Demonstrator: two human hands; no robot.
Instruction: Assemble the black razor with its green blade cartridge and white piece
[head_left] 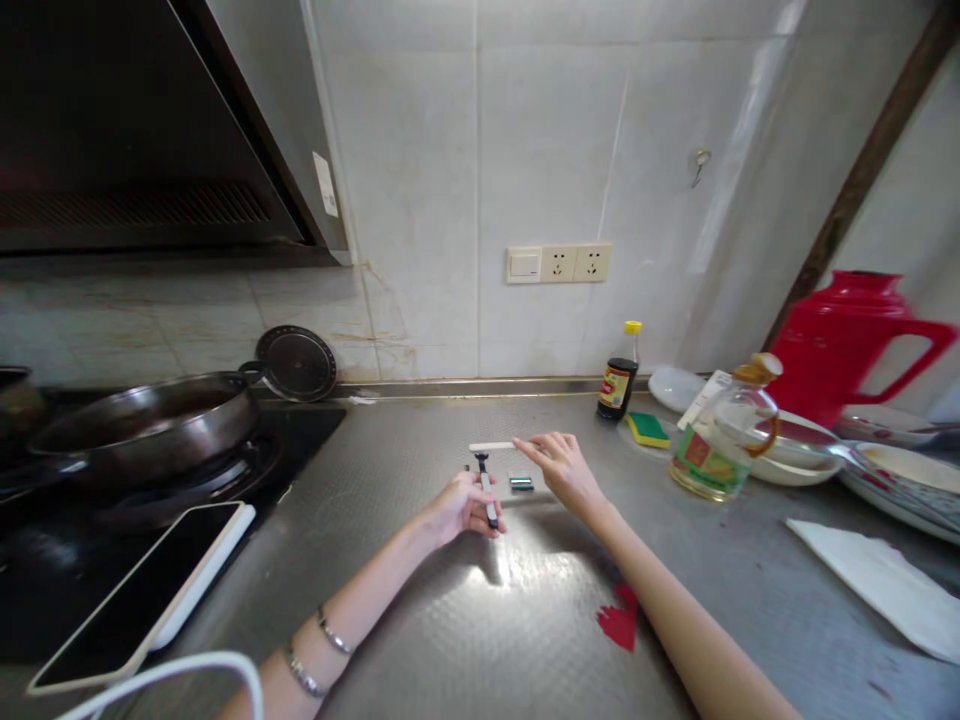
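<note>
My left hand (459, 506) is closed around a razor (487, 492) with a pale grey and black handle, its black neck pointing away from me. My right hand (564, 468) has its fingertips on the right end of a thin white strip (493, 446), which lies across just beyond the razor's neck. Whether the strip touches the razor I cannot tell. Between my hands, a small silvery-green rectangular piece (521, 484) rests on the metal countertop (420, 620). A small dark bit shows beside my left fingers, too small to name.
Left are a hob with a pan (150, 425), a round black disc (296, 362) and a phone (150, 590) with a white cable. Right stand a soy sauce bottle (618, 378), sponge (648, 430), oil bottle (721, 440), red thermos jug (840, 345), bowls and white paper (877, 580).
</note>
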